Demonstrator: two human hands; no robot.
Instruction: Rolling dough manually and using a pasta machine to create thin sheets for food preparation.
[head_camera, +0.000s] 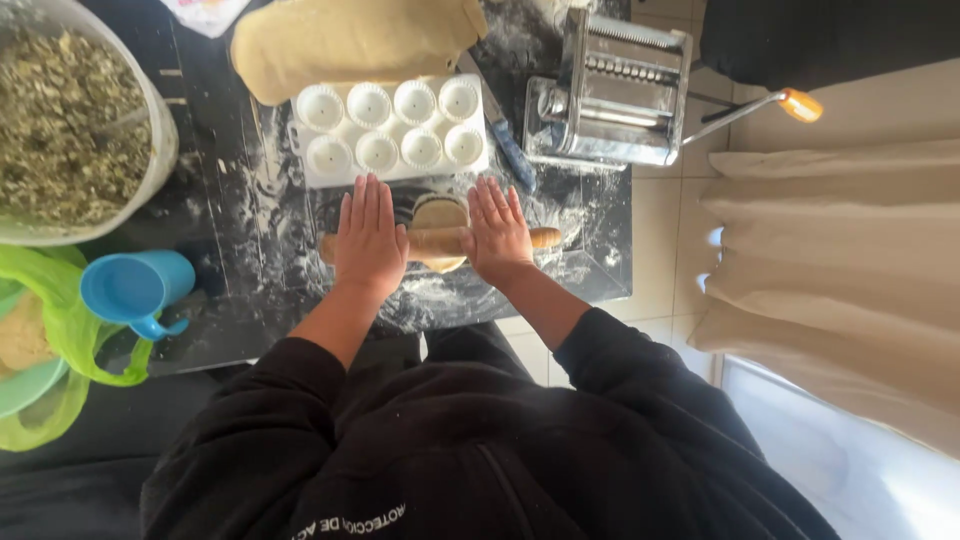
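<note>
Flour dusts the dark surface (260, 250) under both hands in the head view. The left hand (368, 238) lies flat, fingers straight and together, pressing down on the left part of a wooden rolling pin (440, 241); the right hand (498, 232) lies flat likewise, fingers slightly spread, on the right part of the pin. Neither hand is clenched or wrapped around the pin: both rest palm-down on top of it. Between the two hands, under the pin, sits a small piece of dough (440, 213), pale tan and roughly oval, showing beyond and on the near side of the pin. Just beyond the fingertips lies a white mould tray (390, 170) with eight round fluted hollows in two rows. Beyond that tray lies a large sheet of dough (350, 40), rolled or folded over. Beyond the right hand and to its right stands a metal pasta machine (612, 90) with a crank ending in an orange knob (801, 104); a knife with a blue handle (510, 150) lies between it and the tray. Well to the left of the left hand stands a large bowl (165, 140) of chopped greenish filling, and nearer the body a blue cup (135, 288) beside a green plastic bag (60, 330). Black sleeves cover both forearms.
</note>
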